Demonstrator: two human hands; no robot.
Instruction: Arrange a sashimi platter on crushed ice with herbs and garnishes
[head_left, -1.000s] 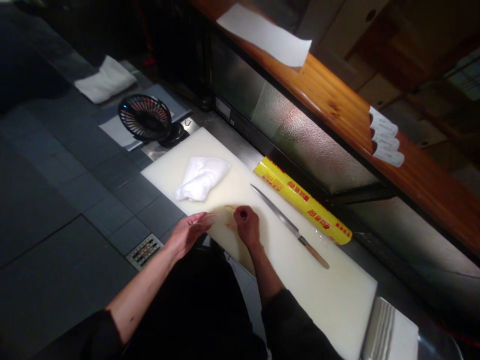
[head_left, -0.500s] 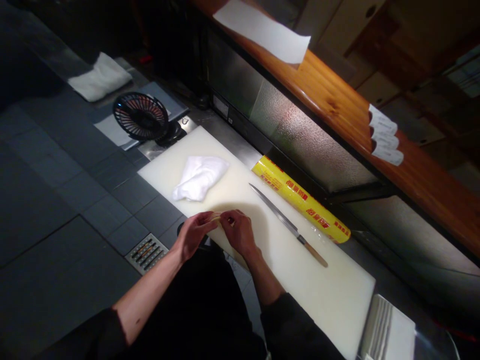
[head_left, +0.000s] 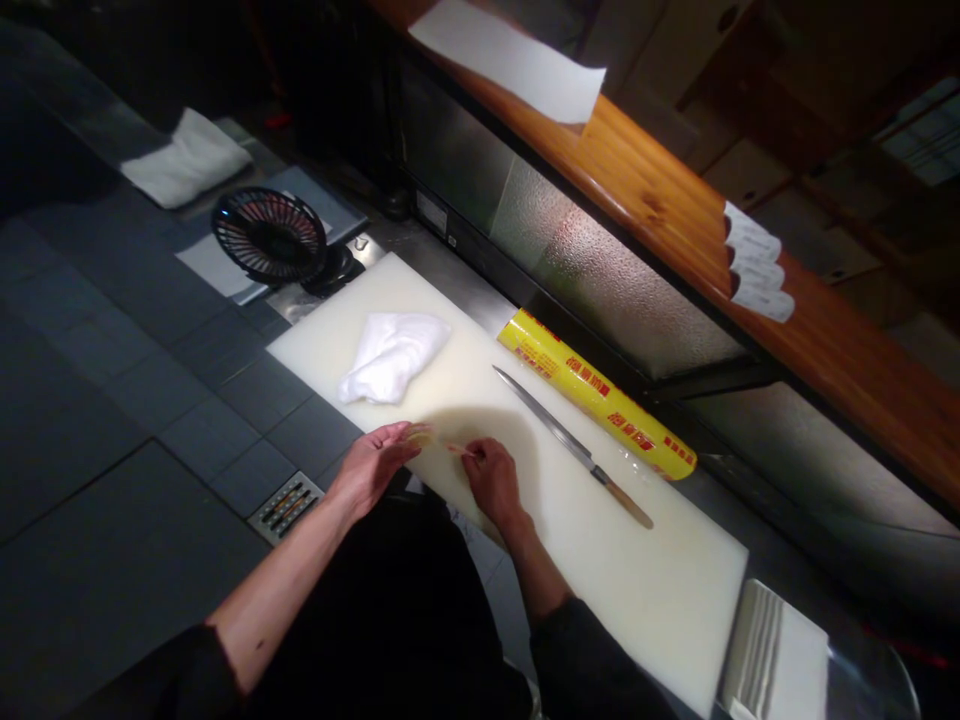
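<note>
A thin yellowish band, blurred and partly see-through, spans the gap between my two hands above the near edge of the white cutting board. My left hand grips one end with bent fingers. The other end is pinched in the fingertips of my right hand. A folded white cloth lies on the board just beyond my left hand. To the right of my right hand, a long knife with a wooden handle rests on the board, its tip facing away to the left.
Along the board's far side lies a yellow roll of wrap. A black fan stands past the left end, near another white cloth. A metal tray sits at the right end. Behind runs a wooden counter with papers on it.
My hands have moved apart, the right one to the right and the left one to the left. The yellowish band now stretches across the wider gap. The view has shifted slightly.
</note>
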